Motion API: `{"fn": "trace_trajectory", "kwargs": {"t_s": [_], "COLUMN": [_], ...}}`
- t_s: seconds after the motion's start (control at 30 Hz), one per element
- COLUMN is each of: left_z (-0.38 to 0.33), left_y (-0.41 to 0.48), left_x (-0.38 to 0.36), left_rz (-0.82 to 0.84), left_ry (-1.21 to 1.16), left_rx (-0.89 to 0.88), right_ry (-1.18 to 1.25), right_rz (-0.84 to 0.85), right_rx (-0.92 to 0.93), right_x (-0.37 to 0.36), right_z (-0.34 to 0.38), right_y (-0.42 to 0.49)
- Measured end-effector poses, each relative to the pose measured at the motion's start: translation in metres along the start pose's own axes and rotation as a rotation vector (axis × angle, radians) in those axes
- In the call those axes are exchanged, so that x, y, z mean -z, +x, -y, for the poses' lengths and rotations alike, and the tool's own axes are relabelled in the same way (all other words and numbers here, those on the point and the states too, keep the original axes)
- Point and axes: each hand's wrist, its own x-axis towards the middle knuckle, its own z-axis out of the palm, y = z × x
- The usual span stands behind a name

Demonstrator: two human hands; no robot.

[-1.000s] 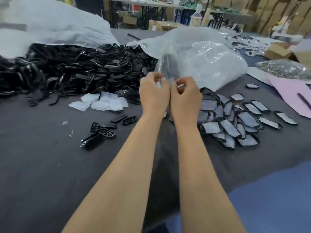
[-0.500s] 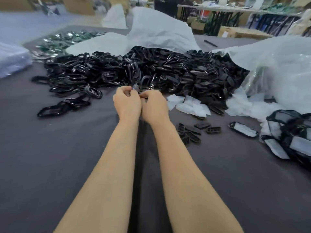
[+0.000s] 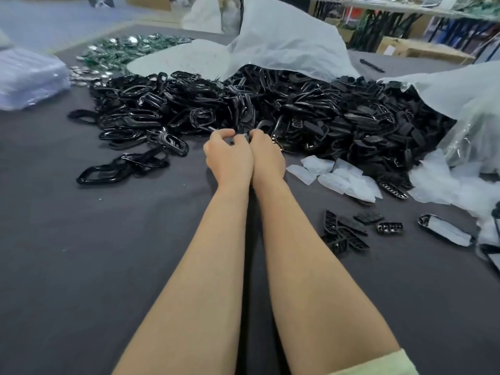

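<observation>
Moved nearer pile (image 3: 270,104); left hand (image 3: 228,158), right hand (image 3: 266,155) pinch small part (image 3: 242,136) between curled fingertips.

We are seeing glossy black plastic frames (image 3: 243,109) heaped on a dark grey tablecloth (image 3: 81,266), white plastic sheeting (image 3: 284,41) draping them, translucent white pouches (image 3: 338,177) alongside, green-and-silver pieces (image 3: 130,50) glinting behind; the small held part (image 3: 242,136) is showing black and silver.

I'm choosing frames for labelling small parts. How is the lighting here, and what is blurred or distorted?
Head view: soft, even light, no hard shadows on the table; glints on the black pile; wrapped stack at the left edge and far shelves blurred; wide-angle stretch enlarges the forearms; the small part pinched by left hand and right hand is mostly hidden.
</observation>
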Motion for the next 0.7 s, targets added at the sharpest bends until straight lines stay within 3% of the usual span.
{"fn": "trace_trajectory", "kwargs": {"t_s": [0.17, 0.3, 0.43, 0.57, 0.7], "left_z": [0.001, -0.001, -0.002, -0.005, -0.005], "left_y": [-0.003, -0.008, -0.021, -0.046, -0.070], "left_x": [0.000, 0.001, -0.001, -0.002, 0.001], "left_rz": [0.011, -0.001, 0.014, 0.221, 0.461], "left_ry": [-0.020, -0.024, -0.004, -0.021, 0.023], "left_rx": [-0.006, -0.022, -0.116, -0.239, -0.238], "right_ry": [0.118, -0.009, 0.099, 0.237, 0.156], "right_rz": [-0.072, -0.026, -0.154, -0.128, -0.092], "right_rx": [-0.094, -0.047, 0.009, 0.090, 0.120], "right_x": [0.007, 0.016, 0.043, 0.082, 0.103], "right_z": [0.000, -0.008, -0.025, -0.049, -0.076], "right_y": [-0.007, -0.015, -0.028, -0.047, -0.062]}}
